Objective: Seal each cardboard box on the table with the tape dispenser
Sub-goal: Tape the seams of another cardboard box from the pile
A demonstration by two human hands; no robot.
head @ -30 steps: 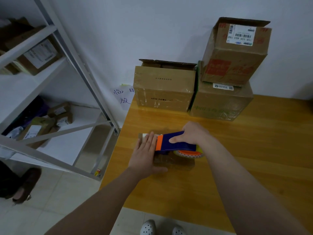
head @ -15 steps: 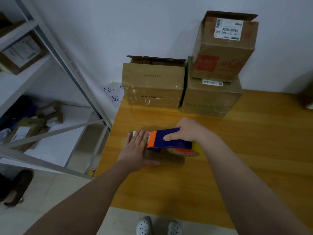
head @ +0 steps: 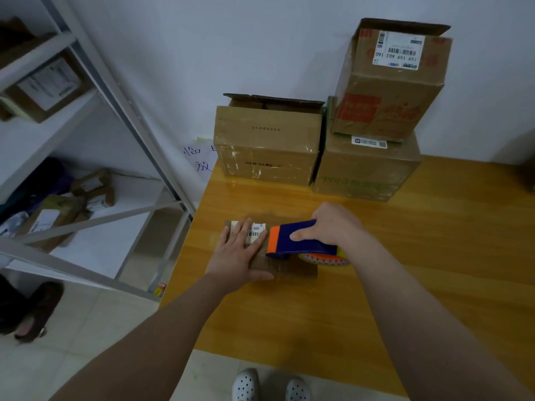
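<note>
One small cardboard box [head: 289,270] lies near the left edge of the counter [head: 376,285], long axis left-to-right: left hand [head: 236,256] flat, fingers straight, pinning its left half; right hand [head: 333,227], clamped round the tape dispenser [head: 292,238], over its right half.

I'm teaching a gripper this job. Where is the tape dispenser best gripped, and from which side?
Probably by the blue handle of the tape dispenser, from above and the right, as the right hand grips it. Its orange front end and the tape roll beneath must stay free over the small cardboard box.
</note>
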